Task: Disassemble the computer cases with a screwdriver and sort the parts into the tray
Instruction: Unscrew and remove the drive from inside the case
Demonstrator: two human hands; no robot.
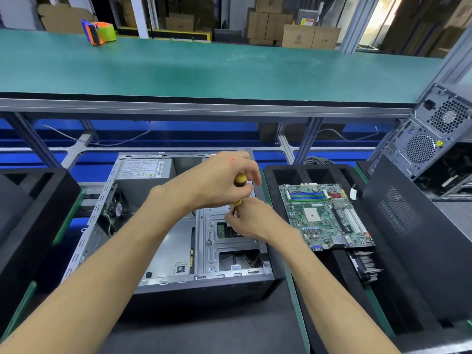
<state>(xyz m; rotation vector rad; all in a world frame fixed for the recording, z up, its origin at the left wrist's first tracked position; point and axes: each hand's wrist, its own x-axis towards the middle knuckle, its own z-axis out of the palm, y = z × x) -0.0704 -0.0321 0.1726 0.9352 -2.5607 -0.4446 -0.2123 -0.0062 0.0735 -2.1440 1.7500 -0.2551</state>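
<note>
An open computer case [163,254] lies on its side in front of me, power supply [144,168] at its far left and a metal drive cage [229,251] on its right. My left hand [217,180] grips the yellow-and-black handle of a screwdriver [239,181] held upright over the drive cage. My right hand [249,218] pinches the screwdriver's lower shaft near the tip, which is hidden behind its fingers. To the right stands a black compartmented tray [275,175] holding a green motherboard [324,215] and a finned part [365,267].
A dark side panel [408,226] leans at the tray's right. Another computer case [434,134] stands at the far right. A second black tray [33,200] sits on the left. An orange-green tape dispenser [99,31] rests on the green upper shelf [229,70].
</note>
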